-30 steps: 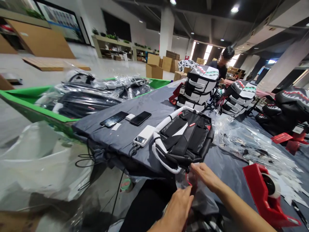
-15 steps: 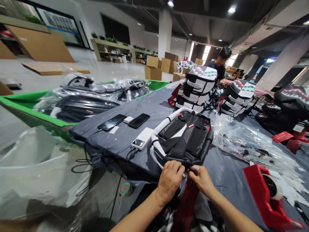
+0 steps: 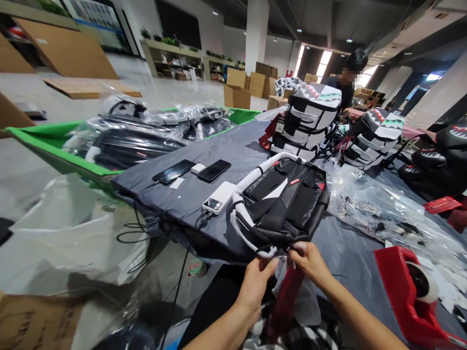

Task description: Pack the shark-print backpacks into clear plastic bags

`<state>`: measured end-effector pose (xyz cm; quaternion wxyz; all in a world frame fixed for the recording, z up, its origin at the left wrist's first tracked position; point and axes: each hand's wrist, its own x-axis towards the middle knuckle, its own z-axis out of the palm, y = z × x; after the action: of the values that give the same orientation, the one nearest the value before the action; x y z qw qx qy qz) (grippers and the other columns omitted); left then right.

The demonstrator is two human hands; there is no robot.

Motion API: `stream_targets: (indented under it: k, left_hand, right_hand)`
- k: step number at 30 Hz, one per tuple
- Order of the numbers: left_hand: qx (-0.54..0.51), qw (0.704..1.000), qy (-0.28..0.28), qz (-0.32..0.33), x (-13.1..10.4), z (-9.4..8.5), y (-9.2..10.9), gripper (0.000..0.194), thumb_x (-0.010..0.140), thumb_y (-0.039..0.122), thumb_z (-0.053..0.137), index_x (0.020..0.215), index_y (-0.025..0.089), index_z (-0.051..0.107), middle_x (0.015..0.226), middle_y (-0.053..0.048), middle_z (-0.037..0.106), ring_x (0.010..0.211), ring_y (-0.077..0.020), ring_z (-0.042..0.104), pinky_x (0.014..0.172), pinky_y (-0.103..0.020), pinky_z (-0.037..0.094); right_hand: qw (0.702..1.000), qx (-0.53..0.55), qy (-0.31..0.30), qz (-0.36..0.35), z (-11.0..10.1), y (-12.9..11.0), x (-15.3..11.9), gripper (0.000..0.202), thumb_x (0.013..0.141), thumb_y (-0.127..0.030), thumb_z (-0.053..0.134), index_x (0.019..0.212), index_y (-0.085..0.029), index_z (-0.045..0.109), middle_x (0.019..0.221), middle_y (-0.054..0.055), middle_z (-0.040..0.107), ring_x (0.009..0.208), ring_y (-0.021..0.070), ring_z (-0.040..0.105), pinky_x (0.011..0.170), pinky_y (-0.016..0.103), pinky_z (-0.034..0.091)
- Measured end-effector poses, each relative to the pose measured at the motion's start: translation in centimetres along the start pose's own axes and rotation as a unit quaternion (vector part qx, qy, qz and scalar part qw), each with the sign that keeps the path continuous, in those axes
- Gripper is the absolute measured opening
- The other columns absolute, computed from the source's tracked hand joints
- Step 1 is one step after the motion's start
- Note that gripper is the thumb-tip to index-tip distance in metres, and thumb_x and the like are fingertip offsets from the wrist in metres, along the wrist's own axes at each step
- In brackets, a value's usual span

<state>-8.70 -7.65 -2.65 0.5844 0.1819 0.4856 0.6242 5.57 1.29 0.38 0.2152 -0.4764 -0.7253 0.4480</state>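
Note:
A black backpack point(image 3: 288, 209) with white trim and straps lies on the grey-covered table, its near end at the table's edge. At that end, my left hand point(image 3: 255, 282) pinches the end of a white strap point(image 3: 268, 253) between thumb and fingers. Just right of it, my right hand point(image 3: 312, 265) is closed on the near edge of the backpack; the exact bit between its fingertips is hidden. A dark red strip point(image 3: 286, 301) hangs below and between both hands, over my lap.
Left of the backpack are a white power bank point(image 3: 219, 197) with cables and two phones point(image 3: 214, 170). On the right stand a red tape dispenser point(image 3: 397, 287) and clear plastic bags point(image 3: 379, 209). Stacked backpacks point(image 3: 310, 121) stand behind, near a person point(image 3: 345, 87). A green-rimmed bin point(image 3: 73, 158) holds bagged backpacks.
My left hand has turned and dropped slightly, from lying over the backpack's near edge to pinching the white strap end. My right hand stays at the edge. The view has shifted a little.

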Motion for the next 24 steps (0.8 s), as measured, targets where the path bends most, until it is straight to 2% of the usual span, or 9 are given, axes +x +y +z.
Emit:
stream_targets:
  k: [3, 5, 11, 13, 16, 17, 19, 22, 24]
  left_hand:
    - [-0.042, 0.999, 0.025, -0.001, 0.3, 0.9, 0.4, 0.05, 0.054, 0.041, 0.092, 0.091, 0.013, 0.076, 0.099, -0.012, 0.078, 0.095, -0.0247, 0.07, 0.092, -0.034, 0.051]
    - [-0.069, 0.995, 0.072, -0.006, 0.4, 1.7, -0.2, 0.042, 0.054, 0.034, 0.092, 0.087, 0.012, 0.076, 0.092, -0.01, 0.079, 0.087, -0.0225, 0.071, 0.087, -0.033, 0.052]
    - [-0.238, 0.957, 0.142, -0.09, 1.1, 4.1, -1.6, 0.012, 0.076, 0.006, 0.075, 0.087, 0.011, 0.07, 0.081, -0.009, 0.076, 0.072, -0.0176, 0.072, 0.077, -0.031, 0.057]
    - [-0.258, 0.946, 0.166, -0.109, 1.3, 4.5, -1.5, 0.012, 0.081, 0.002, 0.069, 0.088, 0.012, 0.069, 0.079, -0.009, 0.076, 0.068, -0.017, 0.072, 0.075, -0.031, 0.057]
    - [-0.243, 0.942, 0.204, -0.112, 1.8, 4.8, -1.2, 0.016, 0.077, -0.003, 0.069, 0.082, 0.013, 0.067, 0.074, -0.007, 0.074, 0.059, -0.0154, 0.069, 0.068, -0.03, 0.056]
    - [-0.236, 0.942, 0.212, -0.106, 1.9, 5.0, -1.2, 0.017, 0.074, -0.003, 0.071, 0.078, 0.013, 0.067, 0.073, -0.006, 0.074, 0.057, -0.0145, 0.068, 0.066, -0.029, 0.055]
    - [-0.231, 0.942, 0.223, -0.094, 2.3, 5.4, -1.1, 0.02, 0.071, -0.005, 0.072, 0.074, 0.014, 0.066, 0.07, -0.003, 0.072, 0.055, -0.0123, 0.065, 0.063, -0.026, 0.053]
    - [-0.244, 0.94, 0.225, -0.083, 2.5, 5.8, -1.1, 0.021, 0.07, -0.006, 0.068, 0.073, 0.014, 0.066, 0.068, -0.001, 0.071, 0.057, -0.0104, 0.065, 0.065, -0.023, 0.054]
    - [-0.255, 0.939, 0.218, -0.074, 2.3, 5.8, -1.0, 0.019, 0.071, -0.004, 0.068, 0.073, 0.015, 0.067, 0.069, -0.001, 0.072, 0.059, -0.0111, 0.067, 0.067, -0.025, 0.055]
  right_hand:
    - [1.0, 0.017, -0.004, -0.004, -0.2, -0.2, 0.1, 0.02, 0.068, -0.037, 0.048, 0.058, -0.02, 0.048, 0.055, -0.003, 0.045, 0.055, 0.0113, 0.038, 0.052, 0.023, 0.032]
    - [1.0, 0.023, -0.009, -0.002, -0.3, -0.3, 0.2, 0.021, 0.068, -0.038, 0.049, 0.058, -0.02, 0.049, 0.055, -0.003, 0.046, 0.055, 0.0113, 0.039, 0.052, 0.023, 0.033]
    - [0.999, 0.027, -0.017, -0.002, -0.2, -0.4, 0.4, 0.022, 0.068, -0.041, 0.05, 0.062, -0.019, 0.052, 0.058, -0.003, 0.044, 0.056, 0.0114, 0.038, 0.054, 0.024, 0.033]
    - [0.999, 0.021, -0.025, -0.009, -0.4, -0.3, 0.3, 0.025, 0.071, -0.042, 0.052, 0.063, -0.019, 0.052, 0.058, -0.003, 0.043, 0.057, 0.0113, 0.037, 0.054, 0.024, 0.033]
    - [0.998, -0.028, -0.051, -0.029, -1.3, -0.4, -0.1, 0.036, 0.082, -0.051, 0.052, 0.063, -0.02, 0.05, 0.058, -0.004, 0.043, 0.056, 0.0114, 0.038, 0.054, 0.024, 0.032]
    - [0.996, -0.065, -0.045, -0.043, -1.8, -0.5, -0.3, 0.042, 0.087, -0.054, 0.05, 0.062, -0.019, 0.052, 0.058, -0.003, 0.045, 0.056, 0.012, 0.04, 0.055, 0.024, 0.033]
    - [0.983, -0.166, 0.008, -0.081, -2.7, -0.9, -0.9, 0.048, 0.094, -0.055, 0.046, 0.066, -0.018, 0.06, 0.063, 0.0, 0.053, 0.059, 0.0137, 0.047, 0.058, 0.025, 0.034]
    - [0.927, -0.327, 0.12, -0.136, -3.5, -2.2, -1.8, 0.041, 0.098, -0.048, 0.049, 0.078, -0.02, 0.071, 0.075, 0.003, 0.062, 0.063, 0.0146, 0.054, 0.059, 0.026, 0.032]
    - [0.893, -0.393, 0.147, -0.164, -3.5, -3.3, -2.0, 0.034, 0.099, -0.042, 0.051, 0.082, -0.022, 0.072, 0.076, 0.003, 0.062, 0.062, 0.0135, 0.055, 0.057, 0.026, 0.03]
